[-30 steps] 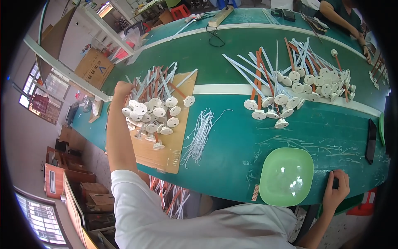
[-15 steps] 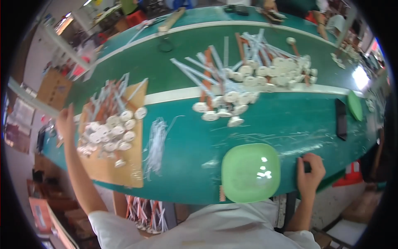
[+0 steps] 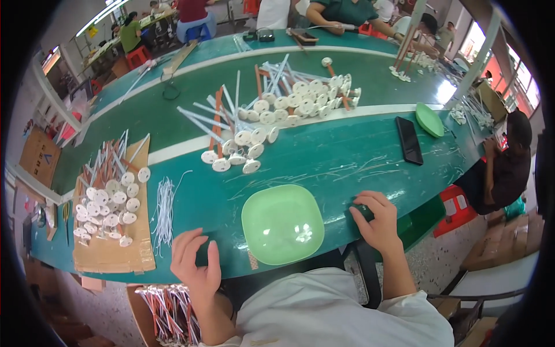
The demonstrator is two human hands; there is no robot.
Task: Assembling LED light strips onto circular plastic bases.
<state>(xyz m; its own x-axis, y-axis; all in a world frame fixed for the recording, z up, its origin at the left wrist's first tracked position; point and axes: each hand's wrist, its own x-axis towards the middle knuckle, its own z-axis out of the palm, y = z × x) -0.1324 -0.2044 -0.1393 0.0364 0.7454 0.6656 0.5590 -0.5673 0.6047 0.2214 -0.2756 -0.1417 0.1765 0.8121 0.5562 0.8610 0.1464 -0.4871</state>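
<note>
My left hand (image 3: pixel 196 263) hovers at the near table edge, left of a shallow green plate (image 3: pixel 283 222). Its fingers and thumb are spread, with nothing seen between them. On the plate's right, my right hand (image 3: pixel 378 222) rests by the edge, fingers curved and thumb apart; a dark patch shows in the gap and looks like shaded tabletop. The plate looks bare, with bright reflections. Left of it lies a bundle of thin white strands (image 3: pixel 165 211). Beyond the bundle, many white round-headed pieces with holes and long stems (image 3: pixel 110 202) lie on a cardboard sheet (image 3: pixel 127 257).
More round-headed pieces (image 3: pixel 300 98) are heaped across the green table. A black phone (image 3: pixel 409 140) and a second green dish (image 3: pixel 429 120) lie at the right. Stemmed pieces fill a box (image 3: pixel 141 315) below the edge. One person (image 3: pixel 509 162) sits at the right; others work farther back.
My left hand has come back from beside the cardboard sheet to near the plate. The view has swung right, and my right hand has opened slightly beside the plate.
</note>
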